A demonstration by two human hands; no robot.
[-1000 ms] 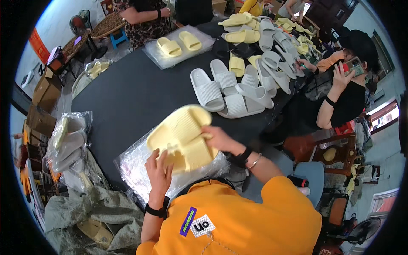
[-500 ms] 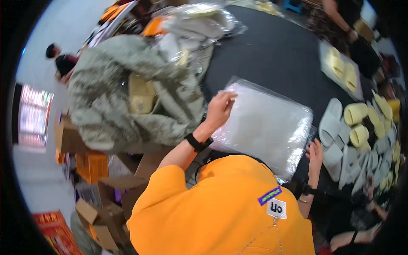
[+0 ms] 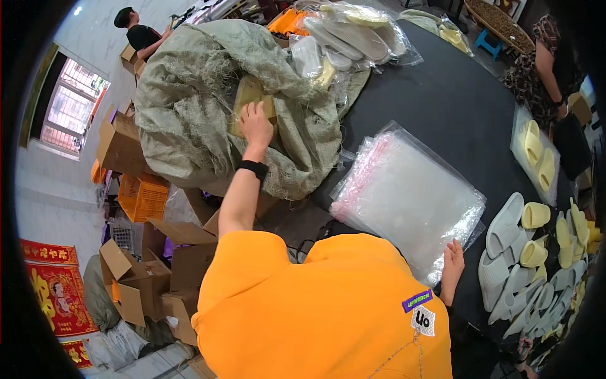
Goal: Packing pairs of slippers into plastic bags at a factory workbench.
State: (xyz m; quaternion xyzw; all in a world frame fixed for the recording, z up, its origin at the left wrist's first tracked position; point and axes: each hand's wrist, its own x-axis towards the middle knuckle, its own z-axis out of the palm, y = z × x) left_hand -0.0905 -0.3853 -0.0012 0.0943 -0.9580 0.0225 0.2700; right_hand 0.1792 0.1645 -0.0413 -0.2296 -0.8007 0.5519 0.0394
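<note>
My left hand (image 3: pixel 256 125) reaches into the mouth of a large grey-green woven sack (image 3: pixel 189 82), its fingers lying over a yellow item in clear wrap (image 3: pixel 247 95). That item sits among the sack's folds, and its exact kind is hard to make out. Beside my right hand (image 3: pixel 452 268) lies a stack of clear plastic bags (image 3: pixel 410 189) with pinkish edges, on a black table (image 3: pixel 435 82). The right hand is empty, fingers slightly apart, by the stack's near right corner.
White slippers (image 3: pixel 505 227) and yellow slippers (image 3: pixel 535 215) crowd the table's right side. A bagged yellow pair (image 3: pixel 538 155) lies farther back, near a standing person (image 3: pixel 546 63). Bagged slippers (image 3: pixel 353 38) are piled beyond the sack. Cardboard boxes (image 3: pixel 142 284) and an orange crate (image 3: pixel 142 197) stand at left.
My left hand has moved left from the plastic bag stack onto the yellow item in the sack. The right hand stays near the stack's right corner. The view has shifted.
</note>
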